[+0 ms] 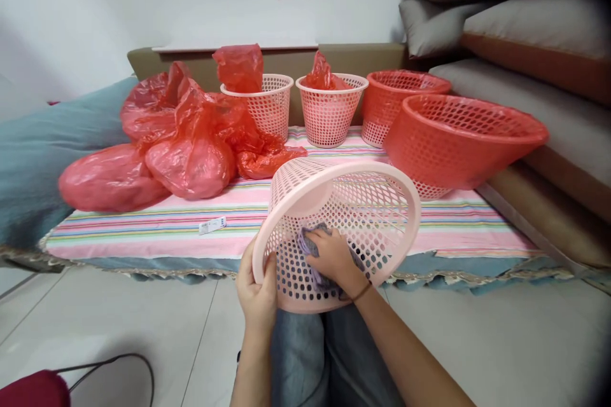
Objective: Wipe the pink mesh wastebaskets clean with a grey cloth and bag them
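Note:
A pale pink perforated plastic basket (pixel 410 203) lies tilted over my lap, its open mouth facing me. My left hand (pixel 258 286) grips the rim at the left, thumb on the near side and fingers behind it. Inside the basket, my right hand (pixel 330 255) is closed on a grey-purple cloth (pixel 317 235), which touches the lower inner wall. Part of the cloth hangs below the hand.
Red plastic bags (pixel 191 162) lie at the left on a striped cover (pixel 248 203). Behind stand two pink baskets (pixel 331 117) holding red bags, and red-wrapped baskets (pixel 468 140) at the right beside stacked cushions (pixel 544 108). A small white packet (pixel 212 225) lies in front.

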